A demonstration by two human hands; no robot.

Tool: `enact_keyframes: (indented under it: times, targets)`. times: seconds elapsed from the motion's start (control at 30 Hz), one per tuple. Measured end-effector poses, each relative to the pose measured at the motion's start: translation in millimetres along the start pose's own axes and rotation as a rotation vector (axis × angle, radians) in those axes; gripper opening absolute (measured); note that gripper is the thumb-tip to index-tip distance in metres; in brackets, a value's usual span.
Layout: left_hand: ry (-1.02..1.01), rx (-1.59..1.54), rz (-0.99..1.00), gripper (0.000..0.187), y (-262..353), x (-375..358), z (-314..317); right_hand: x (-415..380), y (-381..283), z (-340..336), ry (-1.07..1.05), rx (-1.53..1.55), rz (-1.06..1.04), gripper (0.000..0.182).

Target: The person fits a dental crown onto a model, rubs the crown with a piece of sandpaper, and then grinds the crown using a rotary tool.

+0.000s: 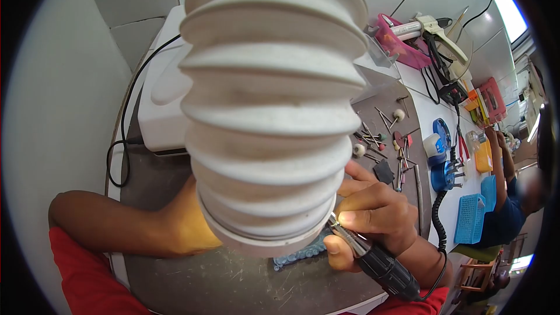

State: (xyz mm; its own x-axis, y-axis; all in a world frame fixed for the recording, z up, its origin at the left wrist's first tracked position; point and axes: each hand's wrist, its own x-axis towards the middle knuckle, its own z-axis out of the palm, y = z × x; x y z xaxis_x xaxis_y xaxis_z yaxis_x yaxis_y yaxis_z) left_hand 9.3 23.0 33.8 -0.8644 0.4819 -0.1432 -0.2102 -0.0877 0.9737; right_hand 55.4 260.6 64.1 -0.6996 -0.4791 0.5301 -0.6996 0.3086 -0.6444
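My right hand (379, 213) is closed around a rotary handpiece (388, 269), black at the back with a metal front and a cord at its rear end. The handpiece's tip points up and left, behind the hose rim. A wide white corrugated hose (271, 105) fills the middle of the view. Behind its lower end goes my left hand (195, 219); its fingers are hidden, so what they hold does not show. Below the rim, close to the handpiece, a bluish piece with a raised pattern (300, 255) is partly visible.
Loose rotary burs and polishing tips (379, 134) lie on the grey mat (169, 184). A white machine housing (160, 105) stands left of the hose. To the right are a pink bin (402, 44), a blue bur holder (444, 175) and a blue basket (469, 219). Another person (507, 210) sits beyond.
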Motion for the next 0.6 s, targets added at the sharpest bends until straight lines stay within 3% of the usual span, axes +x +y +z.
enact_keyframes:
  times: [0.03,0.1,0.23,0.3,0.33,0.4,0.5,0.6]
  targets:
    - [0.001,0.001,-0.001,0.022,-5.1,-0.8,-7.8,-0.4,-0.3,-0.8,0.000,0.002,0.000,0.040]
    - [-0.263,0.119,0.091,0.070,-10.6,-2.6,-21.1,-1.1,-1.1,-2.1,-0.012,-0.001,0.023,0.041]
    - [-0.222,-0.014,-0.018,0.067,-13.0,-1.5,-14.8,4.8,-1.0,-0.8,0.080,-0.029,-0.070,0.037]
    - [-0.035,-0.054,-0.117,0.027,-8.3,0.8,-7.3,4.3,-0.9,-1.5,0.073,-0.033,-0.068,0.036]
    - [-0.034,-0.054,-0.119,0.027,-10.3,0.3,-8.7,1.9,-1.2,-1.9,0.073,-0.031,-0.067,0.036]
    - [-0.114,-0.164,-0.142,0.043,-21.8,-1.0,-16.8,-4.6,-2.1,-3.3,-0.013,-0.020,0.037,0.042]
    - [-0.235,-0.332,-0.177,0.085,-38.9,-4.9,-27.6,-5.0,-2.3,-4.4,-0.007,-0.008,0.046,0.042]
    - [-0.259,-0.305,-0.065,0.084,-49.9,-11.6,-32.3,2.2,1.5,0.0,0.118,-0.003,-0.062,0.035]
